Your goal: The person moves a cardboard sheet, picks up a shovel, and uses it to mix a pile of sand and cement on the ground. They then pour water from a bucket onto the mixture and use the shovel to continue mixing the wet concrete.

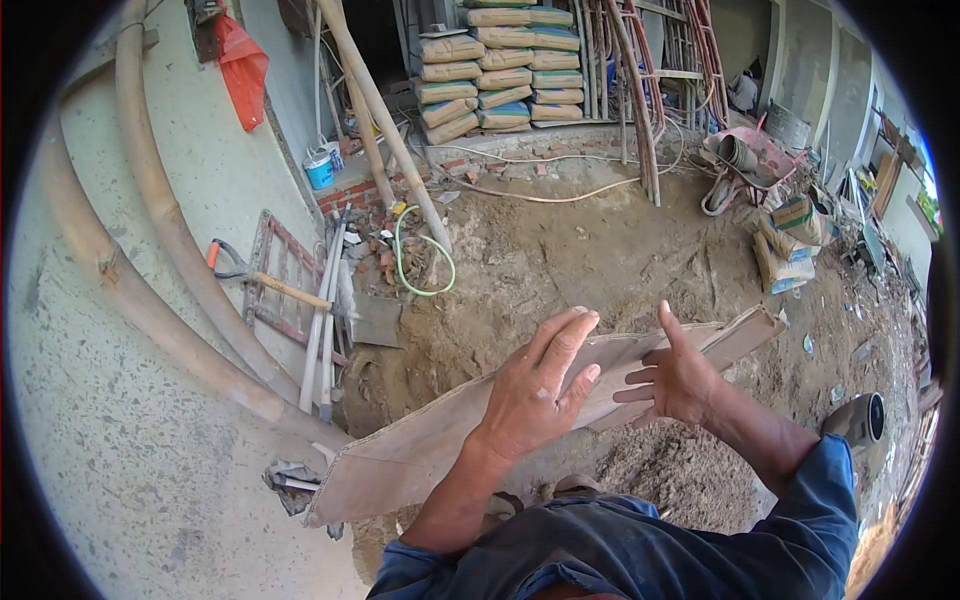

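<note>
A long, thin brown board stretches across in front of my body, from the wall at lower left to the upper right. My left hand is over its middle, with the thumb apart from the fingers and nothing in its hold. To the right, my right hand is open, its thumb pointing up and its fingers spread toward the left hand. Both hands overlap the board in this view, and the left forearm hides part of it. Below my hands, sandy soil shows between the board and my body.
Bamboo poles lean along the left wall. A shovel and a reddish metal frame stand beside white pipes. Behind are stacked cement bags, a green hose, and a wheelbarrow. More bags sit at right.
</note>
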`<state>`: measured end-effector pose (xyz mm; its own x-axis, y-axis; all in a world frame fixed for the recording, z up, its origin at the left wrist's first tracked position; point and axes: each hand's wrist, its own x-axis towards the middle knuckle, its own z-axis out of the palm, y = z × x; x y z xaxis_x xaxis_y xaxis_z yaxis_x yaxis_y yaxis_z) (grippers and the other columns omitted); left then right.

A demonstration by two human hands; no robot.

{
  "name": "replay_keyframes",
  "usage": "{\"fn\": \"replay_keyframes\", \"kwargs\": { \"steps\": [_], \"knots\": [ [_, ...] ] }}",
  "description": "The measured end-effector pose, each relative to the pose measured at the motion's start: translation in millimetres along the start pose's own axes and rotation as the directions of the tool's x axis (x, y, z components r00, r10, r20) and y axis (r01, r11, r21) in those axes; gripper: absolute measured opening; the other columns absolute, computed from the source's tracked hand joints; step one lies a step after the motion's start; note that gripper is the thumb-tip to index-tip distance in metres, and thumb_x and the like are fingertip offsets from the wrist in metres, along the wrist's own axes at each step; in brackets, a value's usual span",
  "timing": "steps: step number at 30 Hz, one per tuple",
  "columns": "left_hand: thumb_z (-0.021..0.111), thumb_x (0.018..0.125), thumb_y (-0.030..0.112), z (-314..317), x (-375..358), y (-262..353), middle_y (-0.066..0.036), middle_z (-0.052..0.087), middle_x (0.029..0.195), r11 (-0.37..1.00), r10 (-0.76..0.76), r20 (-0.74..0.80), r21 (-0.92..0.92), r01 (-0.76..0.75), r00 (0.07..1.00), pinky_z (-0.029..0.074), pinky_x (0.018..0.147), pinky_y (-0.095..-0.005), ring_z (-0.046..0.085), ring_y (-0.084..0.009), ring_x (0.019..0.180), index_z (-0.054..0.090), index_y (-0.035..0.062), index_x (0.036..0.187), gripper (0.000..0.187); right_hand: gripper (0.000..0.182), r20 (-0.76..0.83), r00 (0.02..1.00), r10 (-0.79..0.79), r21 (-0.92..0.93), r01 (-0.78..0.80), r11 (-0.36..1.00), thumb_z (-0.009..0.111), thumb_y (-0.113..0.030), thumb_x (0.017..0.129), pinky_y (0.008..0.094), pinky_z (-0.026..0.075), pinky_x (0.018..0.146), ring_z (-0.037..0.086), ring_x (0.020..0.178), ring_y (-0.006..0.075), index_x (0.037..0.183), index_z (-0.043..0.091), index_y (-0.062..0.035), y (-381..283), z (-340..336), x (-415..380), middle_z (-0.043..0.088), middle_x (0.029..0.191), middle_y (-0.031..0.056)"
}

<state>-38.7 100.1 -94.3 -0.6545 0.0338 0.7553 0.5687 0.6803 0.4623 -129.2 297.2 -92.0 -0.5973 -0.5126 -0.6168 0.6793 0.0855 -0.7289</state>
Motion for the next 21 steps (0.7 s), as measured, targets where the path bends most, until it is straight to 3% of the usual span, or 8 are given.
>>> {"fn": "replay_keyframes", "kwargs": {
  "steps": [5, 8, 10, 12, 14, 15, 18, 21],
  "knots": [
    [0.063, 0.078, 0.01, -6.5, -15.2, 12.8, -0.016, 0.047, 0.118, 0.981, -0.07, 0.045, -0.177, 0.077, 0.997, 0.045, 0.084, -0.0342, 0.055, -0.0247, 0.101, 0.043, 0.0034, 0.122, 0.049, 0.104, -0.118, 0.989, 0.085, -0.184, -0.106, 0.977, 0.034, -0.075, 0.073, 0.0668, 0.021, 0.092, 0.03, 0.122, 0.045, 0.138, 0.011, 0.0026, -0.8, 5.8, 5.3, 0.016, 0.139, 0.0266],
    [0.063, 0.079, 0.015, -18.7, -31.8, 9.5, -0.015, 0.045, 0.12, 0.96, -0.125, -0.01, -0.255, 0.119, 0.992, 0.044, 0.085, -0.0349, 0.053, -0.0244, 0.102, 0.041, 0.0039, 0.123, 0.05, 0.076, -0.115, 0.993, 0.037, -0.228, -0.063, 0.972, 0.031, -0.054, 0.083, 0.0622, 0.029, 0.089, 0.043, 0.113, 0.04, 0.134, 0.023, 0.0015, -3.1, 8.6, 11.9, 0.032, 0.128, 0.0243],
    [0.064, 0.08, 0.023, -40.9, -63.9, 7.9, -0.016, 0.044, 0.122, 0.916, -0.17, 0.14, -0.343, 0.209, 0.975, 0.044, 0.086, -0.0359, 0.052, -0.0263, 0.105, 0.039, 0.0008, 0.124, 0.055, 0.059, -0.105, 0.994, 0.008, -0.163, -0.025, 0.986, 0.027, -0.041, 0.088, 0.0591, 0.039, 0.082, 0.052, 0.103, 0.0356, 0.128, 0.031, 0.0023, -5.0, 7.6, 14.8, 0.042, 0.119, 0.023],
    [0.065, 0.078, 0.036, -54.2, -123.8, -2.8, -0.016, 0.039, 0.128, 0.421, -0.283, 0.464, -0.726, 0.544, 0.839, 0.043, 0.089, -0.039, 0.046, -0.0265, 0.113, 0.032, -0.0003, 0.128, 0.069, 0.056, -0.054, 0.999, -0.005, -0.112, -0.002, 0.994, 0.027, -0.038, 0.088, 0.057, 0.042, 0.079, 0.054, 0.101, 0.0353, 0.125, 0.033, 0.0031, -1.9, 6.1, 8.5, 0.043, 0.117, 0.0231],
    [0.062, 0.074, 0.054, -63.9, -162.9, 4.7, -0.02, 0.028, 0.136, -0.114, -0.448, 0.555, -0.813, 0.57, 0.701, 0.037, 0.093, -0.0513, 0.037, -0.0353, 0.121, 0.019, -0.0007, 0.135, 0.093, 0.053, -0.001, 1.0, -0.013, -0.053, 0.013, 0.999, 0.026, -0.036, 0.089, 0.0549, 0.046, 0.077, 0.056, 0.098, 0.0351, 0.122, 0.035, 0.0039, 1.9, 2.0, 7.7, 0.045, 0.116, 0.0232],
    [0.062, 0.074, 0.054, -68.4, -178.2, 6.3, -0.02, 0.028, 0.136, -0.117, -0.449, 0.562, -0.808, 0.578, 0.695, 0.037, 0.093, -0.0513, 0.037, -0.0353, 0.121, 0.019, -0.0007, 0.135, 0.093, 0.052, 0.021, 0.999, -0.028, -0.027, 0.028, 0.999, 0.028, -0.034, 0.087, 0.0552, 0.046, 0.078, 0.056, 0.097, 0.0351, 0.119, 0.037, 0.0068, 4.5, -3.2, 8.5, 0.047, 0.113, 0.024],
    [0.054, 0.065, 0.073, -84.9, -193.6, 13.3, -0.022, -0.001, 0.143, -0.342, -0.678, 0.306, -0.936, 0.082, 0.669, 0.018, 0.091, -0.0725, 0.005, -0.0466, 0.13, -0.006, -0.0054, 0.135, 0.121, 0.048, 0.028, 0.998, -0.054, 0.033, 0.053, 0.998, 0.03, -0.028, 0.085, 0.0548, 0.047, 0.079, 0.057, 0.096, 0.0355, 0.113, 0.039, 0.0099, 8.6, -3.2, 6.8, 0.049, 0.11, 0.0248],
    [0.049, 0.059, 0.08, -99.7, -174.2, 28.7, -0.027, -0.002, 0.142, -0.345, -0.76, 0.277, -0.938, -0.005, 0.588, 0.015, 0.092, -0.0726, 0.006, -0.0465, 0.13, -0.012, -0.0063, 0.134, 0.13, 0.037, -0.004, 0.991, -0.132, 0.062, 0.132, 0.989, 0.031, -0.019, 0.084, 0.0507, 0.05, 0.077, 0.058, 0.095, 0.0359, 0.107, 0.041, 0.0083, 1.6, 15.5, -0.3, 0.05, 0.11, 0.0253]
  ]
}}
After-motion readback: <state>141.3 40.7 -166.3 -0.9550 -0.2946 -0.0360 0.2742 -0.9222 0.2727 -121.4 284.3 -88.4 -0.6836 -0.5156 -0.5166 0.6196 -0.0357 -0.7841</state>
